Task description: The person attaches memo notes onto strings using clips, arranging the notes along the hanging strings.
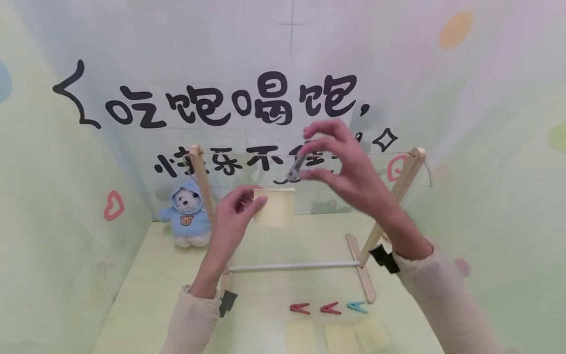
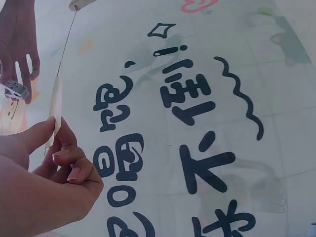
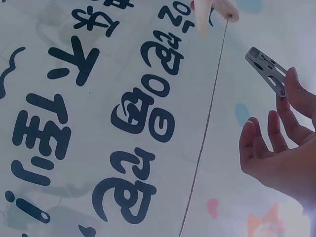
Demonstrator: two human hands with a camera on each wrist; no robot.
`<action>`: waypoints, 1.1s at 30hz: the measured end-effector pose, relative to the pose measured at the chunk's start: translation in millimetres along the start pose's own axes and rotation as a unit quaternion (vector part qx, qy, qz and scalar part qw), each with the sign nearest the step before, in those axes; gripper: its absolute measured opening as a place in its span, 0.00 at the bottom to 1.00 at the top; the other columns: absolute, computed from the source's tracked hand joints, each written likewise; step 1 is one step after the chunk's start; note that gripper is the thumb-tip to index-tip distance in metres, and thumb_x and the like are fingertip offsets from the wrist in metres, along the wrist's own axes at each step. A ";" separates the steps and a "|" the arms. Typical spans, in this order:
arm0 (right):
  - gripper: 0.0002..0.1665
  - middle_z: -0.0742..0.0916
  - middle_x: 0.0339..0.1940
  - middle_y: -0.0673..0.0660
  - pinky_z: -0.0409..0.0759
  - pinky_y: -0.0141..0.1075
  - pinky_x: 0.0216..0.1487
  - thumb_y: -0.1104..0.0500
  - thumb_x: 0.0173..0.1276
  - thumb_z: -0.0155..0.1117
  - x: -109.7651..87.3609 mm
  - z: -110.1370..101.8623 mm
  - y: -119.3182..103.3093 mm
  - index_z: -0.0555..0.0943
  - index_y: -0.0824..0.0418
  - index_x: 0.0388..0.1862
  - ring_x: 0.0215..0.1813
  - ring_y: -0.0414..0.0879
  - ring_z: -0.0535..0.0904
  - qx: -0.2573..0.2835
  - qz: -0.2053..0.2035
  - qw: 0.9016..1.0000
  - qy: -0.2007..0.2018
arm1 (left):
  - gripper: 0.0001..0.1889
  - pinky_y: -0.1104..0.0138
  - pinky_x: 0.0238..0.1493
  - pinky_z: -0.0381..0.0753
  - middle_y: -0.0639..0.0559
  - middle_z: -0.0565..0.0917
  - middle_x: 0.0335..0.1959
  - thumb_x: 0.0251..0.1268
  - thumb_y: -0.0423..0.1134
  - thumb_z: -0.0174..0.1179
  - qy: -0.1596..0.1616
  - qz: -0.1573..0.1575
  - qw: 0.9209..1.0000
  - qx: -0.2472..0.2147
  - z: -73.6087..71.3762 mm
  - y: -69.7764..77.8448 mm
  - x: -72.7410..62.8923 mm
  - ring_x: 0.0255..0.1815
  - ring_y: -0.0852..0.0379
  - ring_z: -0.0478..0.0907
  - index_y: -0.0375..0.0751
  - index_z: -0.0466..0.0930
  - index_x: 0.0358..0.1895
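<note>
My left hand (image 1: 234, 214) pinches a pale yellow square sheet (image 1: 278, 209) by its left edge, thumb in front. The left wrist view shows the sheet (image 2: 56, 106) nearly edge-on, in line with the string. Up and to the right of it, my right hand (image 1: 349, 162) holds a grey clothespin (image 3: 266, 71) between thumb and index finger; the other fingers are loosely bent. In the head view the clothespin sits just above the sheet's top edge, close to the string (image 1: 247, 154), which runs between two wooden posts.
The wooden posts (image 1: 400, 191) are joined low down by a white rod (image 1: 292, 266). Two red clothespins (image 1: 299, 308) (image 1: 330, 308) and a blue clothespin (image 1: 357, 307) lie at the front, above several yellow sheets (image 1: 300, 337). A plush toy (image 1: 187, 216) in blue sits behind the left post.
</note>
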State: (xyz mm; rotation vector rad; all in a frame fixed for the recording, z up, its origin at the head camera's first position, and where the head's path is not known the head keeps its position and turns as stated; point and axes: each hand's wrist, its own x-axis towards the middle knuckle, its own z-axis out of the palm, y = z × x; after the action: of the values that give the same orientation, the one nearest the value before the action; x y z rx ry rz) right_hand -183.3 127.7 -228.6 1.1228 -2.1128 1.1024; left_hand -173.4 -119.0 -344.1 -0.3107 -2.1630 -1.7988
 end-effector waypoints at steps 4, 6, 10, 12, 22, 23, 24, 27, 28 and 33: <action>0.16 0.80 0.62 0.65 0.69 0.43 0.74 0.74 0.60 0.83 25.1 -12.5 10.4 0.89 0.70 0.47 0.71 0.52 0.73 -0.003 0.031 1.000 0.002 | 0.10 0.72 0.32 0.69 0.54 0.77 0.29 0.77 0.35 0.71 0.018 0.014 1.000 -0.004 0.5 12.8 19.4 0.30 0.60 0.70 0.33 0.89 0.53; 0.16 0.80 0.61 0.64 0.70 0.40 0.69 0.73 0.61 0.83 33.2 -15.0 14.5 0.89 0.71 0.47 0.70 0.50 0.73 -0.003 0.044 0.999 0.000 | 0.09 0.72 0.33 0.69 0.55 0.76 0.29 0.78 0.35 0.70 0.025 0.017 1.000 0.000 -0.1 16.4 27.5 0.31 0.60 0.69 0.32 0.88 0.50; 0.15 0.81 0.60 0.63 0.71 0.38 0.66 0.72 0.62 0.83 44.6 -12.3 18.6 0.89 0.72 0.47 0.69 0.49 0.74 0.001 0.056 0.998 0.000 | 0.09 0.72 0.35 0.68 0.54 0.77 0.31 0.79 0.36 0.69 0.035 0.023 0.999 0.006 -0.9 21.3 40.6 0.33 0.59 0.69 0.30 0.87 0.48; 0.14 0.81 0.60 0.63 0.72 0.39 0.68 0.72 0.63 0.83 49.0 -8.0 19.5 0.89 0.72 0.47 0.69 0.49 0.74 0.005 0.060 0.998 -0.003 | 0.10 0.72 0.35 0.69 0.54 0.77 0.32 0.80 0.37 0.68 0.041 0.022 0.999 0.005 -0.8 23.0 44.2 0.33 0.59 0.70 0.30 0.87 0.49; 0.12 0.81 0.55 0.63 0.71 0.41 0.74 0.71 0.63 0.82 63.5 17.7 23.5 0.89 0.71 0.44 0.65 0.53 0.75 0.017 0.048 0.998 -0.024 | 0.10 0.73 0.36 0.70 0.57 0.80 0.34 0.79 0.35 0.69 0.077 0.014 0.997 -0.021 -3.6 20.6 48.7 0.34 0.61 0.72 0.31 0.88 0.52; 0.12 0.81 0.55 0.63 0.71 0.41 0.74 0.71 0.63 0.83 64.6 19.6 23.3 0.89 0.71 0.44 0.65 0.53 0.75 0.018 0.044 0.999 -0.026 | 0.10 0.73 0.36 0.71 0.58 0.80 0.35 0.79 0.35 0.69 0.079 0.015 0.997 -0.021 -4.2 20.8 48.9 0.34 0.61 0.72 0.31 0.89 0.52; 0.12 0.81 0.54 0.63 0.71 0.40 0.74 0.72 0.63 0.83 65.7 21.3 23.0 0.89 0.71 0.44 0.65 0.53 0.75 0.020 0.043 0.998 -0.027 | 0.10 0.73 0.36 0.71 0.58 0.80 0.35 0.79 0.35 0.69 0.080 0.016 0.996 -0.022 -4.7 20.8 49.1 0.34 0.61 0.72 0.31 0.89 0.53; 0.12 0.81 0.53 0.62 0.71 0.40 0.73 0.72 0.63 0.82 68.7 25.4 23.0 0.89 0.71 0.43 0.64 0.53 0.75 0.024 0.044 0.998 -0.033 | 0.11 0.73 0.36 0.71 0.56 0.81 0.36 0.80 0.36 0.68 0.079 0.017 0.996 -0.021 -6.0 21.8 49.2 0.34 0.60 0.72 0.31 0.89 0.53; 0.12 0.80 0.53 0.62 0.71 0.39 0.73 0.72 0.63 0.82 69.5 26.4 22.9 0.89 0.71 0.43 0.64 0.53 0.75 0.025 0.047 0.998 -0.036 | 0.11 0.73 0.37 0.71 0.56 0.81 0.36 0.80 0.36 0.68 0.078 0.016 0.997 -0.022 -6.2 22.1 49.2 0.34 0.60 0.72 0.31 0.89 0.54; 0.11 0.81 0.54 0.61 0.70 0.39 0.74 0.71 0.64 0.82 71.5 29.5 23.1 0.89 0.71 0.43 0.65 0.53 0.75 0.015 0.059 0.997 -0.045 | 0.12 0.73 0.38 0.72 0.55 0.82 0.38 0.81 0.37 0.68 0.077 0.009 0.997 -0.022 -6.5 22.2 49.7 0.36 0.59 0.73 0.31 0.88 0.55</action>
State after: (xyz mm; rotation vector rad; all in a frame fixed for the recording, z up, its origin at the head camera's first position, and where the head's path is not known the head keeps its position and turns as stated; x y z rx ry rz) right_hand -242.6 79.4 -202.6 1.0919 -2.2645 1.1596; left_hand -210.9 -122.8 -304.4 -0.1944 -2.0119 -1.8002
